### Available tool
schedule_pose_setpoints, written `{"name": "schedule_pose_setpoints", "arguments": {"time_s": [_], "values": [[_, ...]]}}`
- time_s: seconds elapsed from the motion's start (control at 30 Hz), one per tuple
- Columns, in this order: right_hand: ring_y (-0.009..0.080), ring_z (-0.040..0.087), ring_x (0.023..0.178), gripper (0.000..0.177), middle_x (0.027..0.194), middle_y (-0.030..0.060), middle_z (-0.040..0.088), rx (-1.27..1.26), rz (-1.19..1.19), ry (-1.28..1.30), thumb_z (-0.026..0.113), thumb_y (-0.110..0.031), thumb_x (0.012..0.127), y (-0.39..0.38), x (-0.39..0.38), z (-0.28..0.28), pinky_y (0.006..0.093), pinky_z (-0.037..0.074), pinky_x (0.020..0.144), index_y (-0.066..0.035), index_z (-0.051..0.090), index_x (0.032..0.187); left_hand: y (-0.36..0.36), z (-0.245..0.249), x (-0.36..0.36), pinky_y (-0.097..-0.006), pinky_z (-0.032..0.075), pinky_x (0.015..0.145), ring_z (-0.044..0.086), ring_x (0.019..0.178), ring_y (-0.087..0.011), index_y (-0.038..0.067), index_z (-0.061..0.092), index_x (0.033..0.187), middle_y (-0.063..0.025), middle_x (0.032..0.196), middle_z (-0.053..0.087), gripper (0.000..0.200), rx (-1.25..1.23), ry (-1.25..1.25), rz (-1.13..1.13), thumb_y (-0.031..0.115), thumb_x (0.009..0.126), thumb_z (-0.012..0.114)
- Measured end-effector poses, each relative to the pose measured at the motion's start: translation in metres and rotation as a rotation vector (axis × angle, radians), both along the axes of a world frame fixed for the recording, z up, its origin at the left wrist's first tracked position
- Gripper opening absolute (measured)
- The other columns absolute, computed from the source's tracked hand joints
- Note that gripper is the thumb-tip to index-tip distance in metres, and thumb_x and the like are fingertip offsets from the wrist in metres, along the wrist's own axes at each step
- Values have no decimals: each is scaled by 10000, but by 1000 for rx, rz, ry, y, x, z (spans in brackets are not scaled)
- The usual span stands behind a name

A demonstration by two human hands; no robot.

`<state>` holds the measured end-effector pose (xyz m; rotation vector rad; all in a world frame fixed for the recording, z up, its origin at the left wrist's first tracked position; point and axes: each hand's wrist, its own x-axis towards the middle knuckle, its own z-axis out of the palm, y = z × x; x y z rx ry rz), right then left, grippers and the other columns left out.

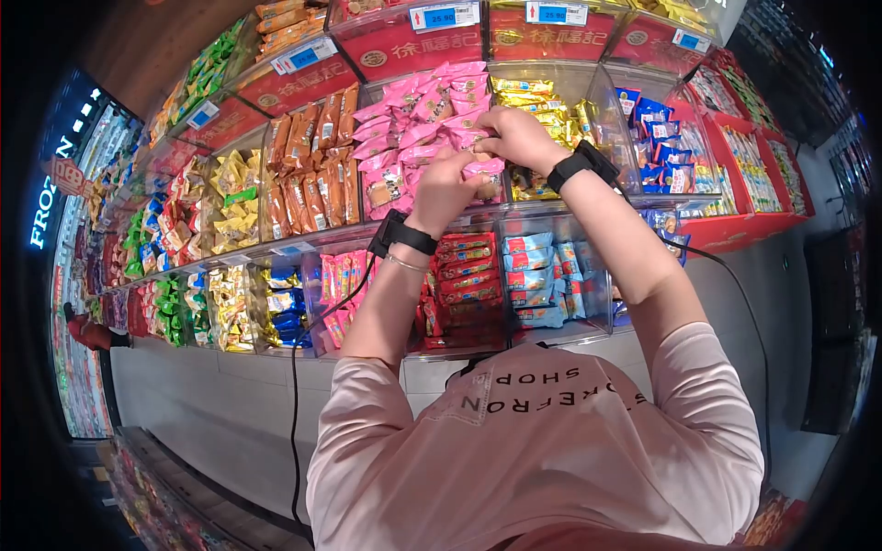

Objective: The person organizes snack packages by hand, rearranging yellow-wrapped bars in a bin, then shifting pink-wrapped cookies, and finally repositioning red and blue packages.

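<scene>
Pink snack packets [418, 106] fill a clear bin in the middle of the display, piled up loosely. Over the bin's right part, my left hand [444, 191] has its fingers closed on a pink packet near its fingertips. Just above and to the right of it, my right hand [522, 138] is bent inward, thumb and fingers pinched together at a pink packet among the pile. The two hands are close together, and the fingers partly hide what they grip. A black band with a small device is strapped on each wrist.
Brown packets [312, 161] stand left of the pink ones, yellow packets [533, 92] right. The lower row holds red packets [467, 266] and light blue packets [531, 275]. Price tags [446, 16] line the upper shelf. Black cables [294, 404] hang from both wrists.
</scene>
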<state>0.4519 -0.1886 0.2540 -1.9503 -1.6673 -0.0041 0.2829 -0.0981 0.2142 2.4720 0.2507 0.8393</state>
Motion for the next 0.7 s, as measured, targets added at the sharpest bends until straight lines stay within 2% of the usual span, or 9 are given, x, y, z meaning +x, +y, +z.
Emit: {"name": "schedule_pose_setpoints", "arguments": {"time_s": [0.03,0.1,0.23,0.33,0.4,0.5,0.6,0.63,0.7], "values": [[350,633,916,318,938,172,667,38,19,-27,712,-210,760,0,3,-3,438,497,784,-58,664,1034,-2,1,0,-277,472,592,534,645,-138,1,599,1013,-56,781,540,340,-2,3,-3,104,747,785],[350,631,925,302,953,172,666,50,14,12,703,-212,770,-3,1,-1,437,498,788,-62,666,1028,-3,2,1,-378,496,654,573,673,-284,2,569,1102,-133,876,594,500,-233,23,134,176,697,805],[344,634,900,232,951,154,660,131,16,-54,660,-196,807,-5,-4,-4,439,507,773,-87,676,1010,-4,-13,7,-415,500,714,614,801,-332,-20,532,1171,-200,914,611,584,-36,-223,204,227,715,799],[335,641,850,185,914,136,649,141,-4,-123,631,-184,826,-8,-9,-6,439,516,740,-105,684,986,-5,-24,8,-458,491,759,619,917,-385,-50,517,1149,-256,982,617,573,45,-198,168,269,749,775],[331,642,805,149,859,130,628,161,-4,-153,613,-175,829,-9,-13,-8,445,519,695,-104,683,939,-8,-19,5,-482,485,779,608,980,-414,-65,502,1113,-274,1031,619,552,-78,31,166,292,773,750],[350,641,781,114,865,147,614,108,-73,-209,586,-164,827,-2,-14,-14,458,519,669,-81,658,858,-10,1,12,-469,488,785,611,956,-416,-65,494,1130,-272,997,625,570,-188,263,214,308,777,740],[354,641,774,111,881,157,613,113,-77,-198,598,-171,826,0,-14,-11,457,521,671,-81,655,853,-8,12,12,-462,484,772,613,910,-421,-48,496,1187,-263,959,632,638,-149,386,237,365,770,745],[339,628,816,205,927,127,597,47,-82,-214,658,-190,823,-4,-14,-7,436,508,698,-97,659,1005,-8,7,8,-419,499,689,643,784,-340,-55,538,1124,-213,848,640,601,-61,209,208,366,759,763],[336,628,822,216,935,125,597,53,-100,-213,664,-203,828,-10,-16,1,436,507,703,-95,656,1015,-1,21,0,-415,500,686,649,792,-340,-47,567,1066,-208,841,648,547,-172,229,183,361,755,757]]}}
